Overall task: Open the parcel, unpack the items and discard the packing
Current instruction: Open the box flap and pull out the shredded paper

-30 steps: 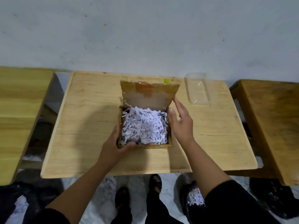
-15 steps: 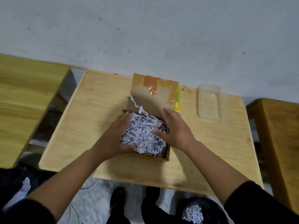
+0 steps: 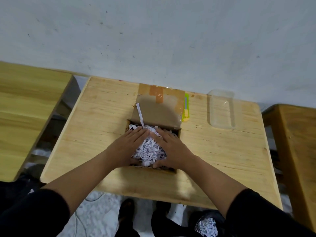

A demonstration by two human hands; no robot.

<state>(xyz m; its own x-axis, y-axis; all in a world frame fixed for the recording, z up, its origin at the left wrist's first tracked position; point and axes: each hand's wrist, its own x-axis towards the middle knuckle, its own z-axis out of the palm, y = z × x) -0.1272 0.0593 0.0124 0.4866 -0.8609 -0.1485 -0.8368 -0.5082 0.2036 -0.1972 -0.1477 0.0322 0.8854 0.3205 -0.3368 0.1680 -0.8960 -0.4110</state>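
A small cardboard box [image 3: 177, 134] sits open in the middle of the wooden table [image 3: 95, 127], its taped lid [image 3: 159, 110] folded back toward the wall. White shredded paper [image 3: 148, 149] fills the box. My left hand [image 3: 126, 147] and my right hand [image 3: 171, 147] press in from both sides and cup a heap of the shreds between them. One long paper strip [image 3: 139, 115] sticks up against the lid. Anything under the paper is hidden.
A yellow-green utility knife [image 3: 186, 108] lies just right of the lid. A clear plastic tray [image 3: 221, 110] rests at the table's back right. Wooden benches [image 3: 25, 106] stand left and right. A black bag holding shredded paper [image 3: 206, 226] sits on the floor below.
Both hands left the box's sides and closed in over the shredded paper, gathering it into a heap. The camera moved closer and the lid leaned further back.
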